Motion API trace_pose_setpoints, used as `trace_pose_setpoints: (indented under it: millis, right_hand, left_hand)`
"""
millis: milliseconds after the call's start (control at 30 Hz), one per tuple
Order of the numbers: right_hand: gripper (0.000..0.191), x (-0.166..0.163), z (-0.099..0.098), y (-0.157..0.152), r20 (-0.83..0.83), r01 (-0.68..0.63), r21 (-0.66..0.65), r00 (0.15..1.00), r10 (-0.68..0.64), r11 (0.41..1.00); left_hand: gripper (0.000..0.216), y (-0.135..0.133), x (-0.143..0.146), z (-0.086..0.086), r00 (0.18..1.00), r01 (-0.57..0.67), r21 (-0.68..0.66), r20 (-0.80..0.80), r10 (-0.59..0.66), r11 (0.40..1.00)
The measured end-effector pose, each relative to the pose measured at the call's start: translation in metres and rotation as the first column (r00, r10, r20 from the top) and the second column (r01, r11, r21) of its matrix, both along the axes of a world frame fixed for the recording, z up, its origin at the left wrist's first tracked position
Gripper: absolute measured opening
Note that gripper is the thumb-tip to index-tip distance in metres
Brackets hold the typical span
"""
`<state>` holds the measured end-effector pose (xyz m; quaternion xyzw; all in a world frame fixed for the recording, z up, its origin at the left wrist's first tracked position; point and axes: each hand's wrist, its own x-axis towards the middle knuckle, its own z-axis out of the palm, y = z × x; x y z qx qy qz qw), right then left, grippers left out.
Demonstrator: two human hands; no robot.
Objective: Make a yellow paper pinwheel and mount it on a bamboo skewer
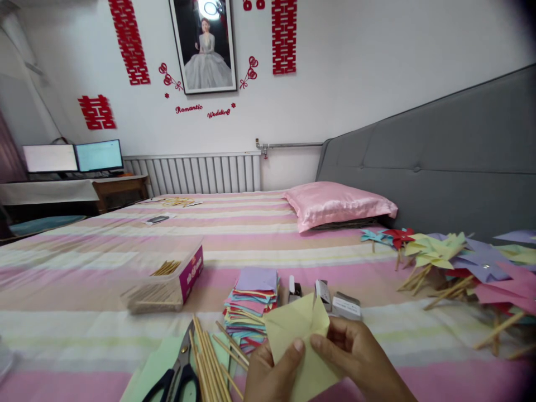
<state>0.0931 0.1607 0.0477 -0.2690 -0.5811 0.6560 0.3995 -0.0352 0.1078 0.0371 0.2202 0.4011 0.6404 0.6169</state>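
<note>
A pale yellow square of paper (293,321) with crease lines and a slit at its top edge is held up in front of me. My left hand (274,373) grips its lower left part, thumb on the front. My right hand (349,349) pinches its right side, where a flap curls beside the slit. Just behind the paper stands a stack of coloured paper squares (253,296), a purple one on top. To the left of my hands lie scissors (180,368) with dark handles and a bunch of wooden sticks (207,363), over light green paper (154,363).
A clear plastic box (157,298) holds more thin sticks. Small boxes (322,293) sit behind my hands. Finished paper pinwheels (481,257) on sticks crowd the right side. A pink pillow (341,204) rests by the grey headboard (439,145), on a striped bedsheet (234,237).
</note>
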Motion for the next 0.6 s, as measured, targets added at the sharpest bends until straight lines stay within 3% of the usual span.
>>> trace_pose_setpoints:
  millis: [233, 600]
  right_hand:
    - [0.035, 0.004, -0.001, 0.003, 0.030, 0.042, 0.011, 0.999, -0.043, 0.999]
    - [0.034, 0.005, -0.004, 0.005, 0.101, 0.012, 0.044, 0.995, -0.016, 0.999]
  left_hand:
    - [0.042, 0.001, -0.003, -0.007, 0.984, -0.008, 0.063, -0.176, 0.019, 0.998]
    - [0.043, 0.004, -0.006, -0.014, 0.987, -0.019, 0.023, -0.159, 0.023, 1.000]
